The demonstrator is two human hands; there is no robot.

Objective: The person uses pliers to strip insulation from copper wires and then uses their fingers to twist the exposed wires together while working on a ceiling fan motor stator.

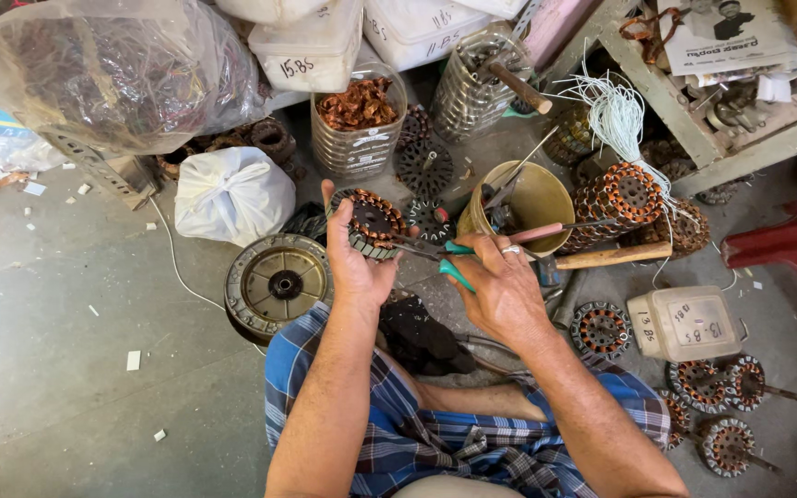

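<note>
My left hand (354, 263) grips a round fan stator (369, 223) wound with copper wire, held up on its edge over the floor. My right hand (500, 281) holds pliers with green handles (452, 263), their jaws reaching left to the stator's rim. A ring shows on one finger of the right hand. I sit cross-legged in a blue checked cloth (435, 433).
A grey fan motor cover (277, 282) lies left of my knee beside a white bag (232, 192). Ahead stand a yellow bucket of tools (539, 198), a clear jar of copper scrap (359, 124), stacked stators (627, 195), a hammer (601, 258). More stators (707, 383) and a small plastic box (689, 323) lie right.
</note>
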